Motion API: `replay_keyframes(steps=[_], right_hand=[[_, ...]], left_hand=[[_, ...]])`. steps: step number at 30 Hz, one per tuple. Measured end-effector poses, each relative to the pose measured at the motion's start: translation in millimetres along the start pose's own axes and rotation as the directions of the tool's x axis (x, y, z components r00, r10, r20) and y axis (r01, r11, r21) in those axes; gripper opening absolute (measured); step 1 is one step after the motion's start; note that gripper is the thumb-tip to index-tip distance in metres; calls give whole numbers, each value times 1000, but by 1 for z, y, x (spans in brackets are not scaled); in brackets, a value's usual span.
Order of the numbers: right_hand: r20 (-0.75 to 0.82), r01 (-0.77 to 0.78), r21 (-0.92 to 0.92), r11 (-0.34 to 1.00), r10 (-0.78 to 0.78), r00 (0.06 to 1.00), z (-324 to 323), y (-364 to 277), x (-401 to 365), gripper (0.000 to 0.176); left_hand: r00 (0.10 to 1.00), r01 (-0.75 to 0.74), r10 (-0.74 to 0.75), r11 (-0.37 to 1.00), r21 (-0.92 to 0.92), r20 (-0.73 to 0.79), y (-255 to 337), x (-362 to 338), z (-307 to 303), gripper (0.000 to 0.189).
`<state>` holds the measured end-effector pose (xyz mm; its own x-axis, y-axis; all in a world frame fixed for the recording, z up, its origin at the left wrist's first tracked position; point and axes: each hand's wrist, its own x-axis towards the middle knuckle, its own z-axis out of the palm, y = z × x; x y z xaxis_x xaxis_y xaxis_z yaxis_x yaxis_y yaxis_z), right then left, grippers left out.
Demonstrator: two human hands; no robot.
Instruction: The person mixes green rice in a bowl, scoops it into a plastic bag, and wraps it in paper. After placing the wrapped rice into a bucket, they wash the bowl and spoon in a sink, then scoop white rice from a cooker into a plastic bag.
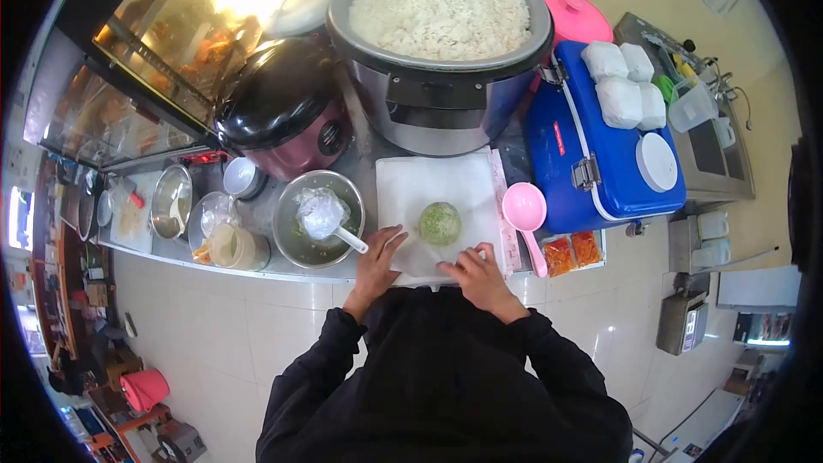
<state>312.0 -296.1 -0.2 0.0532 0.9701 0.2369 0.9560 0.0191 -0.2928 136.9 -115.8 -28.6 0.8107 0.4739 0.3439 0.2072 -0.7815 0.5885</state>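
Both hands rest on the near edge of the paper sheet point(429, 180): left hand point(377, 253) spread flat, right hand point(477, 276) curled, pinching or not I cannot tell. Mid-sheet sits the rice ball point(440, 223); a hasty lift could roll it off. Just beside the left fingers, the spoon point(351, 242) in the bowl point(283, 244) could get knocked.

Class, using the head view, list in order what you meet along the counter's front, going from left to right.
steel pot → plastic tub → steel bowl → green ball → pink ladle → blue cooler
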Motion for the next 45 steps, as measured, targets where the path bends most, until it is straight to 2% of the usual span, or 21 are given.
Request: replay_keyframes(steps=[3, 6, 9, 12, 13, 15, 16, 17, 21, 23, 27, 29, 30, 33, 36, 38, 40, 41, 43, 44, 45], right_hand=[[19, 47, 51, 998, -48, 999, 0, -10, -14, 31], [-24, -51, 15, 999, 51, 998, -4, -3, -33, 30], [-76, -170, 196, 966, 188, 979, -14, 24, -55, 19], [-112, -262, 625, 735, 417, 902, -2, 49, -54, 17], [-122, -276, 631, 725, 444, 888, 2, 57, -49, 18], [-134, -398, 651, 646, 614, 778, 23, 68, -44, 18], [-136, -452, 662, 598, 689, 712, 38, 74, -41, 20], [-287, -393, 578, 715, 629, 722, 61, 87, -41, 26], [-120, -526, 541, 656, 679, 724, 56, 91, -38, 27], [-93, -554, 542, 631, 701, 707, 55, 88, -35, 29], [-352, -487, 411, 770, 627, 695, 38, 66, -30, 32], [-467, -419, 363, 832, 552, 691, 29, 48, -27, 32], [-453, -428, 411, 805, 587, 671, 31, 43, -28, 31], [-419, -452, 528, 719, 683, 598, 34, 38, -28, 27], [-418, -499, 558, 663, 744, 522, 36, 42, -26, 24], [-434, -544, 507, 669, 743, 509, 35, 42, -26, 17], [-590, -406, 269, 873, 482, 648, 25, 37, -28, 6], [-636, -321, 134, 937, 330, 697, 20, 34, -28, 12], [-429, -57, -10, 998, 47, 902, 15, 23, -23, 29], [-300, 88, -54, 995, -100, 949, 16, 19, -21, 38], [-265, 87, -106, 991, -113, 958, 18, 18, -19, 41]], left_hand=[[970, -223, 213, 971, 82, 114, -14, -4, 5, 60], [949, -213, 225, 974, -78, 220, -13, -12, -1, 54], [935, -163, 202, 975, -153, 292, -8, -11, -20, 47], [945, 125, 11, 912, -391, 327, -10, -6, -24, 33], [945, 230, -77, 848, -477, 319, -8, -1, -23, 26], [912, 406, -249, 663, -629, 326, 0, 9, -19, 17], [890, 455, -314, 662, -595, 331, -5, 7, -16, 17], [864, 503, -377, 658, -560, 333, -15, 4, -9, 20], [796, 601, -492, 578, -552, 352, -25, 4, 3, 31], [817, 570, -488, 601, -560, 307, -20, 5, 3, 31], [921, 371, -375, 750, -548, 110, -26, -2, 10, 29], [920, 351, -386, 743, -570, 64, -21, 0, 7, 30], [919, 341, -391, 738, -582, 42, -19, 1, 7, 31], [876, 471, -455, 729, -497, 162, -27, -3, 7, 33], [923, 363, -376, 776, -516, 84, -25, 1, 18, 35], [910, 390, -407, 768, -508, 81, -18, 6, 20, 36], [899, 409, -431, 763, -500, 78, -16, 6, 18, 36], [896, 414, -436, 762, -498, 79, -19, 4, 19, 37], [883, 448, -456, 750, -487, 110, -23, 1, 20, 38], [872, 475, -470, 739, -478, 140, -26, -1, 19, 38], [859, 501, -483, 728, -468, 168, -24, 2, 16, 38]])
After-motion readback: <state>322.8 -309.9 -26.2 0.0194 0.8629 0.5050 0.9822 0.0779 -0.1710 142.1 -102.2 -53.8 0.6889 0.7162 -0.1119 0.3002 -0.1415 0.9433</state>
